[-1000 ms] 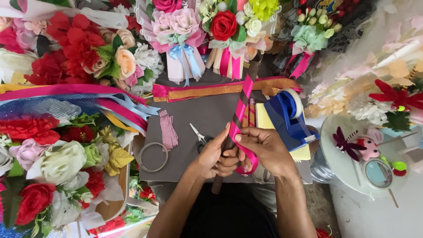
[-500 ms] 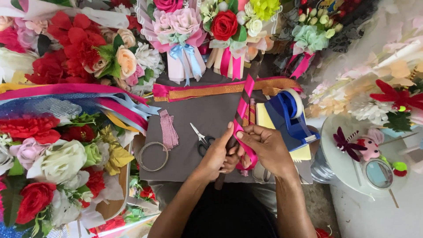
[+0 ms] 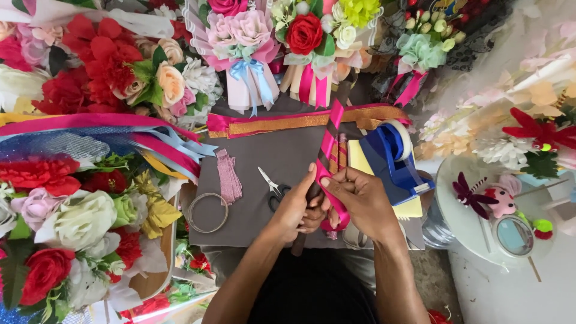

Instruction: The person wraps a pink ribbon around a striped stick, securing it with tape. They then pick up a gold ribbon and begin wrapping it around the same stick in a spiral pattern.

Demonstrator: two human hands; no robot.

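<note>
Running taut between hands, glossy pink ribbon (image 3: 328, 157)

No labels, signs or screens show; the only packaging is the wrapping on the bouquets: a pink paper wrap (image 3: 240, 90) tied with a pale blue bow stands at the tabletop's far edge, a cream and pink wrap (image 3: 312, 84) just beside it

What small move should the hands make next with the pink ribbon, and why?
Probably press the fold flat and keep the pink ribbon taut. Both the left hand and the right hand pinch it at one spot, its lower part loops under the fingers, and its upper length runs straight up over the grey board. The scissors and blue tape dispenser lie untouched beside them.
</note>
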